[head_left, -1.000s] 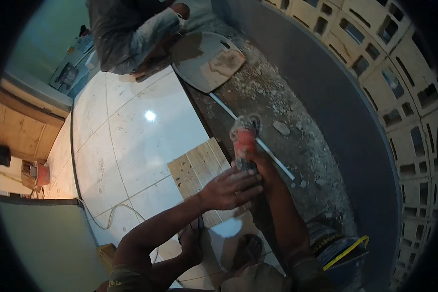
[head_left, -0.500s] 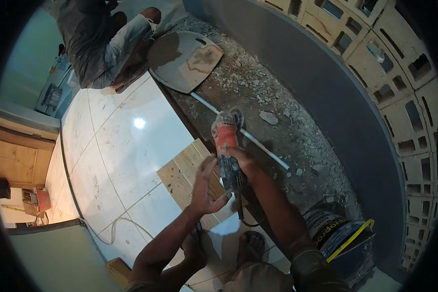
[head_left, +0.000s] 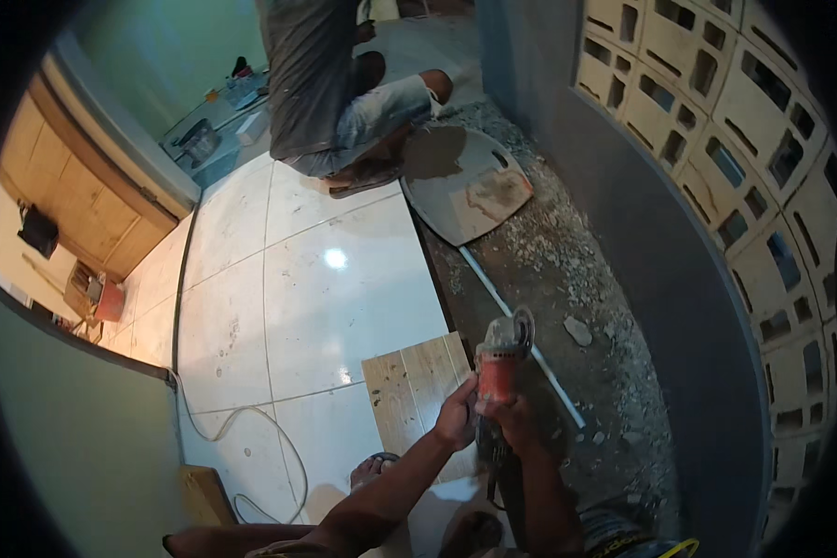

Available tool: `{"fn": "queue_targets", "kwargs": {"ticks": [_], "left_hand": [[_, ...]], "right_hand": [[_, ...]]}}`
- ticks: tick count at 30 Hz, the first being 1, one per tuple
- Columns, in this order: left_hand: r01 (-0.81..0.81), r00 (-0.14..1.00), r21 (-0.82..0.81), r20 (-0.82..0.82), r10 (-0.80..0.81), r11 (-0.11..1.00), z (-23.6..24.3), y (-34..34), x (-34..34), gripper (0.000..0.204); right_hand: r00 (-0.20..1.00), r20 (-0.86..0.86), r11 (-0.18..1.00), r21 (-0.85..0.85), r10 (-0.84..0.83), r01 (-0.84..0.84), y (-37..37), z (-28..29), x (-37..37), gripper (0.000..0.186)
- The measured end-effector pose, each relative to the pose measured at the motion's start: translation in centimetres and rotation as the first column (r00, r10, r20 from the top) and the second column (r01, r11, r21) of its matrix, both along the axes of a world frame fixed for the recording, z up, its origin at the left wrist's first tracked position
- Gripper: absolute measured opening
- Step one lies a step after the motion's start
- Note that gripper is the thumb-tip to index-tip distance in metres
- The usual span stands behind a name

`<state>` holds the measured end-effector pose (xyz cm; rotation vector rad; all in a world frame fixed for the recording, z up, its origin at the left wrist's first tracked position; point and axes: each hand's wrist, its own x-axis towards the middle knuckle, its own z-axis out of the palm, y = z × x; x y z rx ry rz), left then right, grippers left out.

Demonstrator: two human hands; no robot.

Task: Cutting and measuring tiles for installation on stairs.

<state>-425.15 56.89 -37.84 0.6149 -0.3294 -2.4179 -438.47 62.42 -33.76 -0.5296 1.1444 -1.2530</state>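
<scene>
Down low, left to right:
Floor [head_left: 298, 307]: glossy white tiles, white cord [head_left: 251, 437] looping across
Tile [head_left: 417, 395]: wood-look, lying flat by the rubble strip
Left hand [head_left: 458, 418]: fingers closed on the red angle grinder [head_left: 498, 372] (blade end up)
Right hand [head_left: 519, 426]: wrapped round its handle

Red angle grinder [head_left: 498, 372], tan wood-grain tile [head_left: 417, 386], glossy white floor tiles [head_left: 335, 288]

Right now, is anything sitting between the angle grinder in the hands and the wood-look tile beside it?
Nothing visible. Both hands, left hand and right hand, grip the red angle grinder at the right edge of the wood-look tile. The tile's top shows bare, lying on the white floor tiles.
</scene>
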Motion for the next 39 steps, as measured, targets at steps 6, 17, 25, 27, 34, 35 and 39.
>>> {"fn": "queue_targets", "kwargs": {"ticks": [6, 17, 25, 27, 34, 35, 39], "left_hand": [[-0.078, 0.988, 0.057, 0.137, 0.069, 0.995, -0.3, 2.2, 0.4, 0.049], [-0.135, 0.985, 0.047, 0.119, 0.128, 0.990, -1.1, 3.0, 1.2, 0.056], [-0.159, 0.977, 0.059, 0.152, 0.149, 0.985, -0.2, 3.0, 0.6, 0.057], [-0.164, 0.976, 0.037, 0.148, 0.157, 0.986, 0.2, 3.2, 1.3, 0.057], [-0.131, 0.970, 0.081, 0.214, 0.112, 0.988, 0.7, 2.9, 0.0, 0.058], [-0.131, 0.968, 0.099, 0.229, 0.106, 0.986, 0.7, 2.7, -0.4, 0.058], [-0.082, 0.968, 0.053, 0.242, 0.067, 0.995, 1.1, 2.3, -0.4, 0.059]], "right_hand": [[0.997, -0.070, 0.998, 0.063, 0.020, -0.016, 1.1, -0.4, 0.8, 0.043], [0.993, -0.008, 0.981, -0.153, 0.118, -0.118, 0.0, -3.2, 1.3, 0.079], [0.976, -0.185, 0.990, -0.066, 0.112, -0.126, 0.7, -2.9, 1.0, 0.079], [0.981, -0.156, 0.974, -0.180, 0.114, -0.141, 0.1, -0.6, 1.6, 0.077], [0.996, -0.085, 0.988, -0.151, 0.024, -0.037, 0.6, -0.8, 1.3, 0.074], [0.992, -0.116, 0.995, -0.078, 0.045, -0.054, 0.7, -1.5, 1.0, 0.073], [0.999, -0.025, 0.999, 0.011, 0.044, -0.043, 1.3, -2.1, 0.4, 0.070]]}}
